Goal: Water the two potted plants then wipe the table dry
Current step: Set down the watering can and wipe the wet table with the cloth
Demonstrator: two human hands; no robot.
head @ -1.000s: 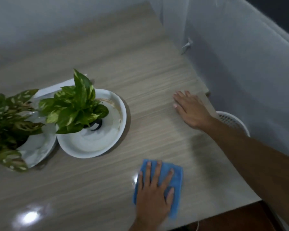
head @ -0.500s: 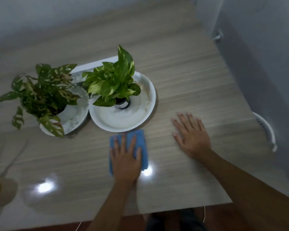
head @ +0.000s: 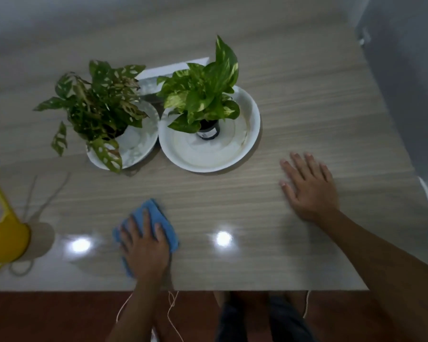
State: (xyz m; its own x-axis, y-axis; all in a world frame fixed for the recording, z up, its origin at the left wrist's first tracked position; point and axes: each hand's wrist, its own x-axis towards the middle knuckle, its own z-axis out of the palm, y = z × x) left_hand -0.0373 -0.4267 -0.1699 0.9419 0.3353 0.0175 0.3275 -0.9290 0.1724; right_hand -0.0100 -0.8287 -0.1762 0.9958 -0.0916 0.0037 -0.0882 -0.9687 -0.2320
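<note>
**Near the front edge of the table, wiping under way**

Toward the front edge, left of centre, lies the blue cloth (head: 156,213), pinned under the left hand (head: 145,245). Presses down flat with fingers spread, palm on top: no clench, no pinch, only weight holding the cloth to the table (head: 307,119). Half a second earlier sat just in front of the larger white saucer (head: 245,144); now well apart from it, drawn back toward the front edge and leftward. Reads as a pulling stroke, so the strip in front of the saucers looks covered and the glossy patch toward the left front corner likely comes next.

Runs lengthwise roughly from front edge to back, far end leaning a little right. Points its folded far corner toward the gap between the two saucers.

Rests meanwhile, as before, on bare wood near the right edge: the right hand (head: 309,191), spread and empty, apparently bracing.

Stands in the larger saucer, the pothos (head: 203,95); in the smaller saucer (head: 143,149), the hole-leaved plant (head: 97,104). Sits at the left edge, set down, the yellow watering can (head: 5,238), which suggests watering is finished.
</note>
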